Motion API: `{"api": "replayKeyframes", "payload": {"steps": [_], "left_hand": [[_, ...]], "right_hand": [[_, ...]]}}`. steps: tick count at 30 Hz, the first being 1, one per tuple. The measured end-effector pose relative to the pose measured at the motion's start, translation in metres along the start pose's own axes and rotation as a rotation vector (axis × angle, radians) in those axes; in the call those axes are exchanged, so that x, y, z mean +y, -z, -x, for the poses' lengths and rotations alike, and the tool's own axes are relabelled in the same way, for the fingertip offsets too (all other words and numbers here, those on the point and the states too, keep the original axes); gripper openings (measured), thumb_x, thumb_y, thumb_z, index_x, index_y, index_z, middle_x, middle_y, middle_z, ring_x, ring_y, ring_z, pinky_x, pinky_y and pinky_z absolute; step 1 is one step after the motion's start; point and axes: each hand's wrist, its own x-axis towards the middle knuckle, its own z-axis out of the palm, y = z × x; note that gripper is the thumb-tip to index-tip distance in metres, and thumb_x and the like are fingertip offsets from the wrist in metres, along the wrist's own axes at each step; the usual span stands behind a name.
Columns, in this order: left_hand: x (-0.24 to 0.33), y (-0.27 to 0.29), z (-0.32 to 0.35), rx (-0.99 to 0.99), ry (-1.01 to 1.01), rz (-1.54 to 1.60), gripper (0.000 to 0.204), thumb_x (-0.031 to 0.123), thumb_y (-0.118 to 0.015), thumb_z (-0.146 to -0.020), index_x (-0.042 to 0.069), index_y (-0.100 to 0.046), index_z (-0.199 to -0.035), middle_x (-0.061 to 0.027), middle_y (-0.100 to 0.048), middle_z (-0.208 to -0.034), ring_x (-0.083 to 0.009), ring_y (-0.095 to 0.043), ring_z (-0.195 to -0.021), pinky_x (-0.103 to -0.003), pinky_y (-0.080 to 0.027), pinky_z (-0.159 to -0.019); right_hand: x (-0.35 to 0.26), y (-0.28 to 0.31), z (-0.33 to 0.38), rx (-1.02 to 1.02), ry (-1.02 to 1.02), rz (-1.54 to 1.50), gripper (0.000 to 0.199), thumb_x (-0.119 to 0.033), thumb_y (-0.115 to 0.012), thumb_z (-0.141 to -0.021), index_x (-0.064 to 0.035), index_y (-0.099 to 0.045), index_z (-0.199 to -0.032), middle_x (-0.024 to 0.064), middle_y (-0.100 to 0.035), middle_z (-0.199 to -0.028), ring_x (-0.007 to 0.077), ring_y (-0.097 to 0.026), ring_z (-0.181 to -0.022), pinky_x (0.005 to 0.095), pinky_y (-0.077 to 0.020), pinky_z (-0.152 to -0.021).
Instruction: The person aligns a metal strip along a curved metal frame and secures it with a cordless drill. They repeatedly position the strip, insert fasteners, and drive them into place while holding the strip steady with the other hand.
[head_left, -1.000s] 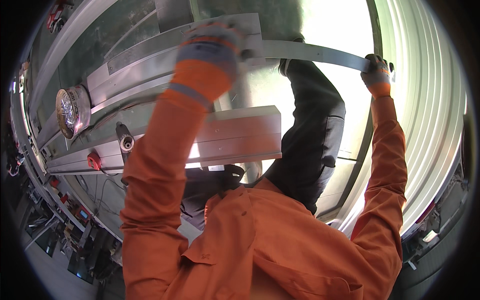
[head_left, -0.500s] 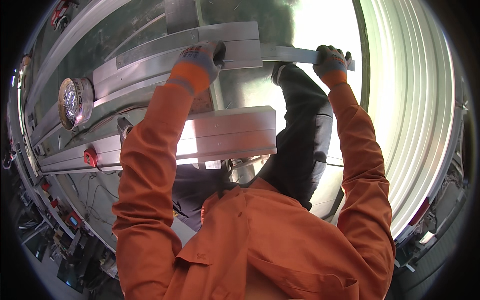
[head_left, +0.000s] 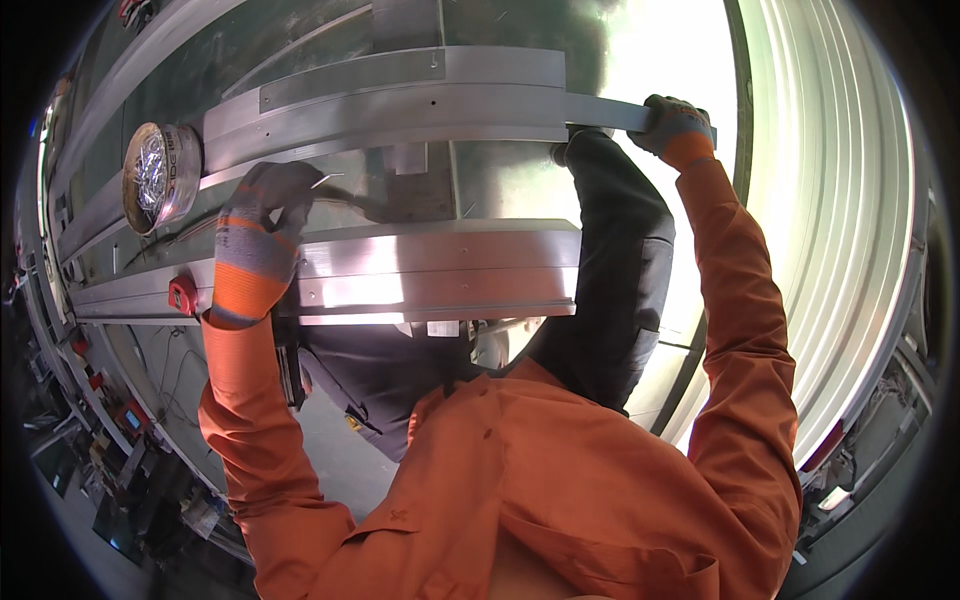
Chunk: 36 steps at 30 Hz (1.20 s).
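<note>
My left hand [head_left: 262, 225], in a grey and orange glove, is closed above the near aluminium profile [head_left: 430, 262]. A thin metal pin [head_left: 326, 180] sticks out from its fingertips. My right hand [head_left: 678, 128], gloved alike, grips the flat metal strip [head_left: 605, 112] near its right end. That strip comes out of the right end of the far aluminium profile [head_left: 400, 112], which has small holes and a shorter plate [head_left: 350, 80] on it. A dark tool [head_left: 289, 375], partly hidden, shows below my left wrist.
A round tub [head_left: 185, 175] of shiny small metal pieces stands left of the far profile. A red tape measure [head_left: 183, 295] lies on the near profile's left part. Long pale profiles [head_left: 810, 200] are stacked along the right. My leg [head_left: 620, 240] extends beside the profile ends.
My left hand has left the far profile and moved left and nearer, over the near profile. My right hand keeps hold of the strip. The whole view has shifted slightly.
</note>
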Motion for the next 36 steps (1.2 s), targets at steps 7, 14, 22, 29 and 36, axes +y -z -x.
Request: {"api": "replayKeyframes", "payload": {"steps": [7,14,22,29,36], "left_hand": [[-0.057,0.038,0.033,0.141,0.107,-0.072,0.024,-0.006,-0.065,-0.087,-0.002,-0.066,-0.110,-0.0103,-0.069,-0.110,-0.0204,-0.069,-0.099,-0.031,-0.051,-0.094],[-0.100,0.064,0.020,0.111,0.168,-0.242,0.022,-0.002,-0.069,-0.088,0.002,-0.067,-0.109,-0.0079,-0.069,-0.101,-0.0166,-0.070,-0.093,-0.029,-0.053,-0.087],[-0.131,0.057,0.011,0.134,0.235,-0.298,0.022,0.005,-0.064,-0.093,0.004,-0.063,-0.116,-0.0115,-0.071,-0.107,-0.0166,-0.069,-0.100,-0.029,-0.053,-0.085],[-0.132,0.047,-0.024,-0.006,0.242,0.731,0.019,0.018,-0.063,-0.099,0.004,-0.059,-0.110,-0.0135,-0.071,-0.118,-0.0221,-0.069,-0.108,-0.032,-0.055,-0.088],[-0.131,0.025,-0.047,0.354,0.159,0.370,0.025,0.005,-0.062,-0.094,-0.001,-0.060,-0.118,-0.0087,-0.067,-0.106,-0.0168,-0.065,-0.096,-0.028,-0.054,-0.077]], "right_hand": [[0.035,-0.019,0.003,0.139,0.261,-0.278,0.057,-0.022,-0.083,-0.070,-0.0160,-0.060,-0.122,0.0101,-0.069,-0.103,0.0329,-0.067,-0.103,0.0444,-0.0541,-0.093],[0.086,-0.062,-0.010,0.309,0.281,0.056,0.016,-0.013,-0.073,-0.078,-0.0096,-0.062,-0.090,0.0099,-0.067,-0.084,0.0327,-0.068,-0.085,0.0425,-0.0574,-0.078],[0.043,-0.046,0.010,0.318,0.292,-0.101,0.018,-0.007,-0.069,-0.075,-0.0106,-0.064,-0.091,0.0106,-0.067,-0.086,0.0351,-0.068,-0.081,0.0439,-0.0562,-0.074],[0.008,-0.038,0.007,0.343,0.339,-0.082,0.016,-0.006,-0.067,-0.075,-0.0097,-0.065,-0.090,0.0120,-0.067,-0.086,0.0354,-0.067,-0.082,0.0440,-0.0558,-0.075],[-0.019,-0.030,0.010,0.385,0.399,-0.030,0.016,-0.005,-0.069,-0.074,-0.0082,-0.064,-0.089,0.0103,-0.065,-0.087,0.0341,-0.065,-0.085,0.0438,-0.0547,-0.077]]}}
